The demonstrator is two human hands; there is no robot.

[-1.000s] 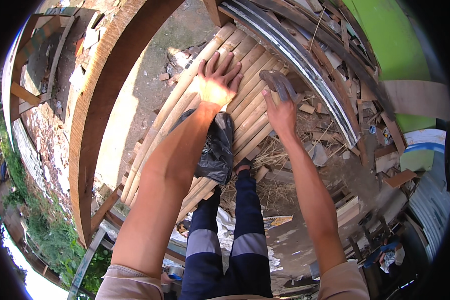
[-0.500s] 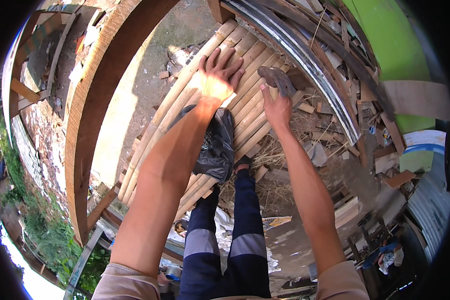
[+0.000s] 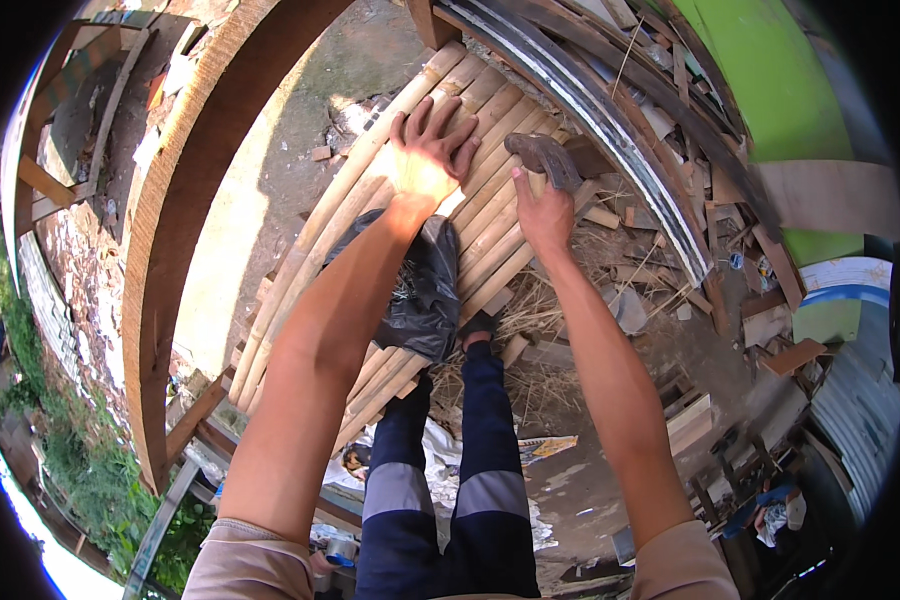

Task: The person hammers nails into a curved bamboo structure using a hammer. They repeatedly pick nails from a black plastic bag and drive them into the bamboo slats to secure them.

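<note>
Several pale bamboo poles (image 3: 505,195) lie side by side in a slatted row in front of me. My left hand (image 3: 425,165) rests on them toward the far end, palm down with its fingers spread. In my right hand (image 3: 545,215) is a hammer (image 3: 545,160), gripped near its dark metal head, which is over the right side of the poles. The hammer's handle is mostly hidden by my fingers. Beneath my left forearm a black plastic bag (image 3: 425,310) lies on the poles, with thin metal pieces showing in its opening.
A thick curved-looking wooden beam (image 3: 160,240) rises on the left. At the right, a long dark-and-white rail (image 3: 610,110) borders stacked scrap timber. Straw (image 3: 540,370) and wood offcuts litter the ground beneath. Further right are a green panel (image 3: 780,80) and corrugated sheet metal (image 3: 855,400).
The whole view has shifted slightly. My right hand and the hammer have moved a little to the left; my left hand stays on the poles.
</note>
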